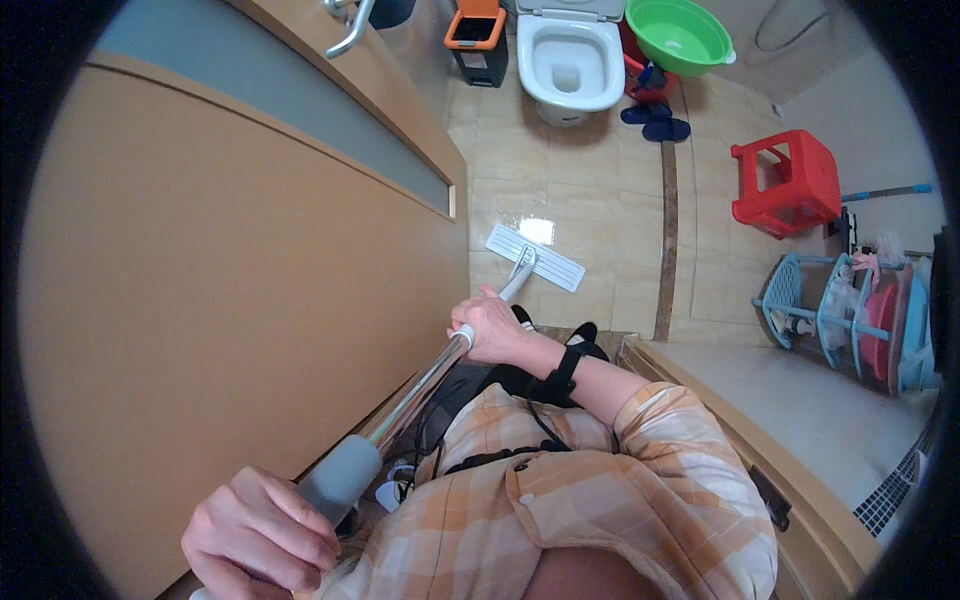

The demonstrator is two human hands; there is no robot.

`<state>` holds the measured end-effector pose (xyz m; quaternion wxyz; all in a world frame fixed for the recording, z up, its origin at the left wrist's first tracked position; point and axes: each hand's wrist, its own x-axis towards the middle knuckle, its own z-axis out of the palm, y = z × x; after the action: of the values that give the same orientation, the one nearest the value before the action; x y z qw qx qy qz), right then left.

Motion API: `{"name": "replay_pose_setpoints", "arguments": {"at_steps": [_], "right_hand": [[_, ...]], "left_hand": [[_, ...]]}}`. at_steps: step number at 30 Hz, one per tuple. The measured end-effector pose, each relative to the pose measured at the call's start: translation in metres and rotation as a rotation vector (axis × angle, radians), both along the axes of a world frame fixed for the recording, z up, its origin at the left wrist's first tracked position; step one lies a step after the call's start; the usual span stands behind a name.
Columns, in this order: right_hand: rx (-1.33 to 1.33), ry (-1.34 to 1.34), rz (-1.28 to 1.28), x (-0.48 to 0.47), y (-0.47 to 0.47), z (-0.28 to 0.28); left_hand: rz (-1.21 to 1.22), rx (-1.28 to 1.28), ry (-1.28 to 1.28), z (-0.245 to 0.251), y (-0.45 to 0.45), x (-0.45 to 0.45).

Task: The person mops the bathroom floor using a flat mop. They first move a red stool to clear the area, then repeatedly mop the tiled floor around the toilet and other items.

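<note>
A flat mop slants across the view, its long metal pole (420, 397) running from the lower left to the floor ahead. Its white flat mop head (556, 268) rests on beige tiles beyond my shoes. My right hand (491, 326) wraps around the lower pole, just past a white collar (465, 334). At the lower left, my left hand (259, 532) closes on the top end, around the grey grip (341, 472). Part of the grip is hidden under those fingers.
A wooden door (247, 262) stands along the left, a door frame (750, 450) on the right. Ahead are a toilet (570, 94), orange-lidded bin (484, 66), green basin (679, 37) and dark blue slippers (666, 129). A red stool (814, 176) and blue rack (791, 313) are to the right.
</note>
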<state>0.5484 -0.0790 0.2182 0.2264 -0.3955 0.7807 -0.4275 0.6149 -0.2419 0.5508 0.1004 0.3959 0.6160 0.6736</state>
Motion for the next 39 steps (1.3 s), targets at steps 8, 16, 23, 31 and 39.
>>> {"name": "replay_pose_setpoints", "arguments": {"at_steps": [8,16,23,31,39], "right_hand": [[0.025,0.041,-0.093,-0.061,-0.016,-0.033],[-0.16,0.111,-0.43,-0.188,-0.025,-0.107],[-0.229,0.207,-0.512,-0.179,-0.011,-0.099],[-0.218,0.171,-0.412,-0.116,0.067,-0.048],[0.045,0.288,-0.7,-0.192,0.136,-0.095]], "left_hand": [[0.012,-0.053,0.076,-0.019,0.02,-0.041],[0.202,-0.402,0.061,-0.102,0.083,-0.108],[0.259,-0.437,0.093,-0.085,0.08,-0.111],[0.006,-0.133,0.034,-0.022,0.06,-0.123],[0.522,-0.186,-0.164,-0.099,0.121,-0.119]]}}
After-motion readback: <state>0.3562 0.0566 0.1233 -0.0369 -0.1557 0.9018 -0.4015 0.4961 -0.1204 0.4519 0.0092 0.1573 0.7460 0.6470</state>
